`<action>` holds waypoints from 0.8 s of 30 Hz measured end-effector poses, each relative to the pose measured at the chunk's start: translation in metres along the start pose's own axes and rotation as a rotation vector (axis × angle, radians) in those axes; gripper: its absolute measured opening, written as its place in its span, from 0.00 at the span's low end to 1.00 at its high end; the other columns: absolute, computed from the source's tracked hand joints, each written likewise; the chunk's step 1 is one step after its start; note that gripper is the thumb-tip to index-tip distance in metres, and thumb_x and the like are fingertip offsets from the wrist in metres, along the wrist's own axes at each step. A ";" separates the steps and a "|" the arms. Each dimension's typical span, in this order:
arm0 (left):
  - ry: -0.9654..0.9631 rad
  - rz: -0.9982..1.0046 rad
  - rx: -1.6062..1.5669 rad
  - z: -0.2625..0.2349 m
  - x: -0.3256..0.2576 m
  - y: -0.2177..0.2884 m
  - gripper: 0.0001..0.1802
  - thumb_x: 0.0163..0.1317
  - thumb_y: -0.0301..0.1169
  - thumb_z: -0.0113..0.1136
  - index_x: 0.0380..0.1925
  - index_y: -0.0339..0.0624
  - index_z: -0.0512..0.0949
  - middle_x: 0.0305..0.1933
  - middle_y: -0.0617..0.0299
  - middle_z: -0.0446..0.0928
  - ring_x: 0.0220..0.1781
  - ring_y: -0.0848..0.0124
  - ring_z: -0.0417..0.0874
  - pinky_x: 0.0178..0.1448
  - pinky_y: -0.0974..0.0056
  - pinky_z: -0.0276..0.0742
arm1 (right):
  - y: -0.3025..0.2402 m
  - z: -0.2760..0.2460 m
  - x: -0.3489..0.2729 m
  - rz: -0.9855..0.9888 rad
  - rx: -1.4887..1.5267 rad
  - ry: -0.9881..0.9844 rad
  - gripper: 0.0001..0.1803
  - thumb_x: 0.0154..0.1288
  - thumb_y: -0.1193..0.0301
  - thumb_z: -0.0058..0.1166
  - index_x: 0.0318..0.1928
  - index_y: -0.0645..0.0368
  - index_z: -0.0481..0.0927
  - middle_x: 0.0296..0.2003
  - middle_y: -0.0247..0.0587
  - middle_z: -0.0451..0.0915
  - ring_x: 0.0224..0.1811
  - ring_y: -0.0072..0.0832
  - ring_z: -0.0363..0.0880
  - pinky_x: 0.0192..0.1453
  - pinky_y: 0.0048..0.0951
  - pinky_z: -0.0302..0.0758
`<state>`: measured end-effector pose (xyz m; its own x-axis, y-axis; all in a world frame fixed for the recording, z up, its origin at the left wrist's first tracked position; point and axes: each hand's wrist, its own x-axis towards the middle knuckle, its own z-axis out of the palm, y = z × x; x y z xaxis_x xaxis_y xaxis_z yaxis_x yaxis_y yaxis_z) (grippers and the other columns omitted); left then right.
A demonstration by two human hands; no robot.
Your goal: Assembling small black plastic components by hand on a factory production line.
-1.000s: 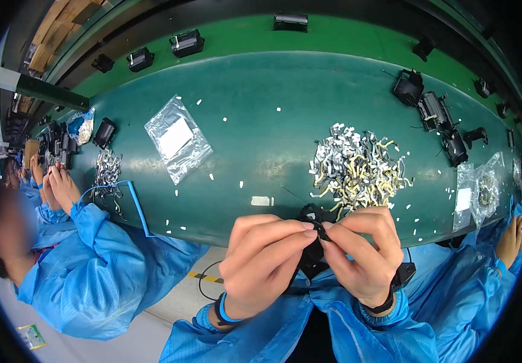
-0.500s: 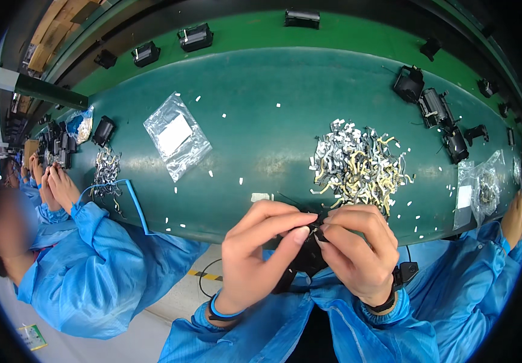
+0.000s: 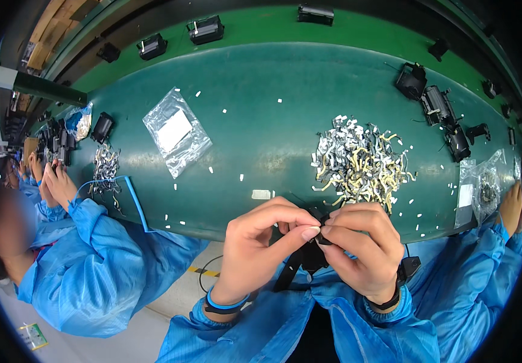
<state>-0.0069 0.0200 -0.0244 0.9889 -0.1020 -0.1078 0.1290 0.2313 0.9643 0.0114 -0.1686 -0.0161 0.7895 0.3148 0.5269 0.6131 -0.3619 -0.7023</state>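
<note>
Just past the table's near edge, both my hands meet over a small black part [image 3: 317,213], most of it covered by fingers. My left hand [image 3: 258,242] pinches it between thumb and index finger. From the other side, my right hand [image 3: 363,248] grips it with thumb and bent fingers. The part's exact kind cannot be made out. Beyond my right hand lies a heap of short white, grey and yellow wire connectors [image 3: 360,163]. A small whitish piece [image 3: 262,194] rests on the table beyond my left hand.
Across the green table [image 3: 261,127] are a clear plastic bag [image 3: 177,133] and scattered white bits. Black housings [image 3: 436,106] stand at the far right, others on the green strip [image 3: 261,27] behind. Co-workers in blue sit left [image 3: 91,260] and right [image 3: 484,272].
My left thumb and fingers have shifted slightly on the black part, with the thumb moving a little right. Black housings on the far green strip have moved to the right.
</note>
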 end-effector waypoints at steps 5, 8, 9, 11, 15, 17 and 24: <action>-0.032 0.064 0.153 -0.002 -0.002 0.004 0.14 0.60 0.18 0.71 0.47 0.36 0.88 0.39 0.60 0.83 0.40 0.74 0.78 0.45 0.69 0.72 | 0.000 -0.006 0.000 0.018 -0.024 -0.033 0.17 0.43 0.81 0.72 0.39 0.66 0.86 0.38 0.43 0.82 0.37 0.40 0.84 0.39 0.36 0.81; -0.048 0.101 0.186 0.001 -0.002 0.009 0.17 0.57 0.18 0.74 0.48 0.36 0.88 0.39 0.61 0.83 0.40 0.74 0.79 0.46 0.69 0.74 | 0.000 -0.006 -0.001 0.002 -0.100 -0.037 0.17 0.45 0.81 0.72 0.39 0.66 0.86 0.38 0.44 0.82 0.36 0.40 0.83 0.38 0.37 0.80; -0.049 0.124 0.213 0.000 -0.002 0.006 0.19 0.55 0.17 0.75 0.49 0.36 0.88 0.39 0.60 0.83 0.39 0.73 0.80 0.44 0.70 0.75 | 0.000 -0.006 -0.001 -0.009 -0.137 -0.042 0.17 0.45 0.81 0.72 0.40 0.65 0.85 0.38 0.44 0.82 0.35 0.40 0.83 0.38 0.37 0.80; -0.046 0.130 0.225 -0.001 -0.002 0.005 0.19 0.55 0.17 0.74 0.48 0.36 0.88 0.39 0.60 0.83 0.40 0.73 0.81 0.44 0.69 0.75 | -0.002 -0.004 -0.001 -0.011 -0.153 -0.041 0.17 0.46 0.81 0.72 0.40 0.65 0.85 0.39 0.44 0.82 0.36 0.40 0.83 0.38 0.37 0.81; -0.044 0.146 0.270 -0.002 -0.002 0.008 0.17 0.56 0.16 0.73 0.47 0.35 0.88 0.40 0.58 0.84 0.41 0.72 0.82 0.43 0.69 0.78 | -0.004 -0.003 -0.002 0.017 -0.090 -0.029 0.18 0.46 0.82 0.72 0.40 0.65 0.84 0.39 0.45 0.82 0.38 0.41 0.83 0.40 0.37 0.81; -0.057 0.143 0.256 -0.003 -0.002 0.009 0.16 0.56 0.16 0.72 0.47 0.34 0.88 0.39 0.57 0.84 0.41 0.71 0.82 0.43 0.69 0.78 | -0.004 -0.004 -0.002 0.017 -0.064 -0.025 0.18 0.45 0.82 0.72 0.40 0.66 0.84 0.40 0.45 0.82 0.38 0.42 0.83 0.40 0.37 0.81; 0.057 0.213 0.259 0.003 -0.005 0.007 0.14 0.54 0.15 0.73 0.42 0.33 0.88 0.39 0.55 0.86 0.39 0.68 0.83 0.42 0.65 0.78 | -0.005 -0.006 -0.003 -0.004 -0.085 -0.020 0.19 0.43 0.83 0.73 0.40 0.66 0.86 0.40 0.45 0.83 0.38 0.41 0.84 0.39 0.36 0.81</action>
<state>-0.0108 0.0194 -0.0166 0.9951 -0.0223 0.0961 -0.0964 -0.0129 0.9953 0.0062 -0.1733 -0.0109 0.7865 0.3335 0.5198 0.6175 -0.4333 -0.6564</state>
